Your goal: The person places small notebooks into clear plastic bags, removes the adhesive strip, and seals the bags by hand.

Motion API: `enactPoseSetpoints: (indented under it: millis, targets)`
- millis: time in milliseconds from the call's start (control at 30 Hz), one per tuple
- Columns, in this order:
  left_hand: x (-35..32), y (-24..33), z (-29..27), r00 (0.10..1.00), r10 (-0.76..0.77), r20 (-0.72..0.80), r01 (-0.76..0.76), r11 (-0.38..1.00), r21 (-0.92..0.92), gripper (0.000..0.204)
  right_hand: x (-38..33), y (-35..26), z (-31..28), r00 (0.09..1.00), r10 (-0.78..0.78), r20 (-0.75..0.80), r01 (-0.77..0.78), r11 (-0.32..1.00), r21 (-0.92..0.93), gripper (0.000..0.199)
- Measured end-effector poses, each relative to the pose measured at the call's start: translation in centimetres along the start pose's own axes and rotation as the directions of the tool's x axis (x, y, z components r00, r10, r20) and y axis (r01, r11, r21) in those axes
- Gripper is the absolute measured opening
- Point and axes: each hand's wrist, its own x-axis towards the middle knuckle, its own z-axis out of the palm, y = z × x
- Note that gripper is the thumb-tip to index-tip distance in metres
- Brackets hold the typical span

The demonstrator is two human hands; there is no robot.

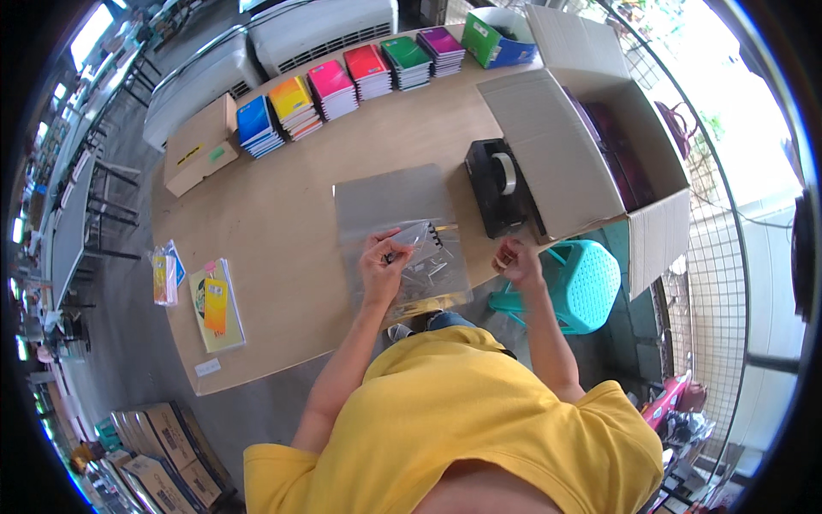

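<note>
My left hand (385,264) is at the near middle of the table, its fingers closed on a clear plastic bag (428,278). Inside or under the shiny film shows a small whitish piece with a black toothed edge (436,236); its kind is unclear. Flat beneath them lies a grey translucent sheet (385,199). My right hand (516,259) hovers by the table's right edge, apart from the bag. Its fingers are curled together, and what they hold, if anything, I cannot make out. Just beyond it stands a black tape dispenser (495,201) with a roll of clear tape.
Stacks of coloured notebooks (332,86) line the far edge, between a closed carton (201,144) and a green-blue box (497,38). An open cardboard box (556,154) stands right, above a turquoise stool (588,287). A notebook (224,330) and wrapped packets (165,278) lie left.
</note>
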Motion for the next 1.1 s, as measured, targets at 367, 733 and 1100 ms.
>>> enactPoseSetpoints:
  millis: [367,733,1100]
  targets:
    - [0.4,-0.8,-0.3,0.997,0.077,-0.007,-0.077,0.996,0.043,0.012,-8.9,2.7,16.2,0.849,-0.397,0.349,0.528,0.650,-0.547,0.089]
    - [1.0,3.9,-3.4,0.875,0.253,0.412,-0.439,0.772,0.459,0.054,-7.1,3.9,15.4,0.852,-0.403,0.335,0.518,0.552,-0.654,0.101]
    - [2.3,3.0,-2.7,0.867,0.174,0.468,-0.463,0.628,0.625,0.089,-4.7,7.3,12.6,0.694,-0.604,0.392,0.690,0.402,-0.602,0.090]
